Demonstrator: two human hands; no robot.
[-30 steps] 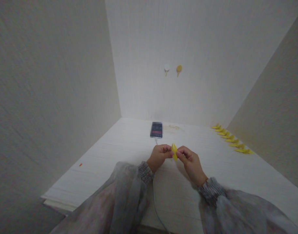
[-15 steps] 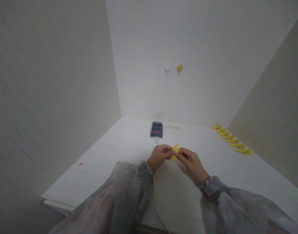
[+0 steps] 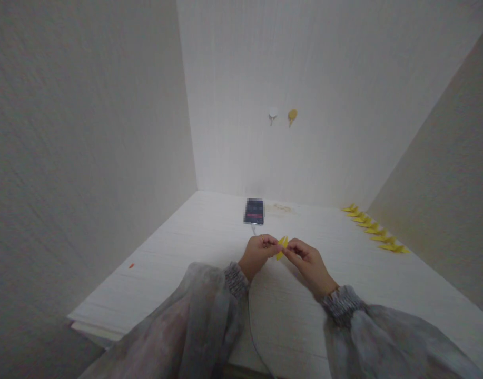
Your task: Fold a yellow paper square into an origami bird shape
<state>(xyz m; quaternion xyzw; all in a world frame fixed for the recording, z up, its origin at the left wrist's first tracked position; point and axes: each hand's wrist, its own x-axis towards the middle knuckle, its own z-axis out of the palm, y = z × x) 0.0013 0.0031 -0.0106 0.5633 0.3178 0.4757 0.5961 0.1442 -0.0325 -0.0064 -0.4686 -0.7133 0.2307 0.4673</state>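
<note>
A small folded yellow paper piece [image 3: 282, 246] is pinched between both my hands just above the white table [image 3: 178, 252]. My left hand [image 3: 257, 253], with a ring on one finger, grips its left side with closed fingers. My right hand [image 3: 306, 261] grips its right side, fingers closed too. Grey gauzy sleeves cover both my forearms.
A dark phone [image 3: 254, 211] lies beyond my hands, a thin cable running from it toward me. Several folded yellow paper pieces [image 3: 374, 230] form a row along the right wall. Two small hooks [image 3: 282, 115], white and yellow, are on the back wall. A tiny orange speck [image 3: 131, 266] lies at left.
The yellow piece has tilted from upright to slanted between my fingers, and my right hand has shifted slightly left and up. The view has nudged a little.
</note>
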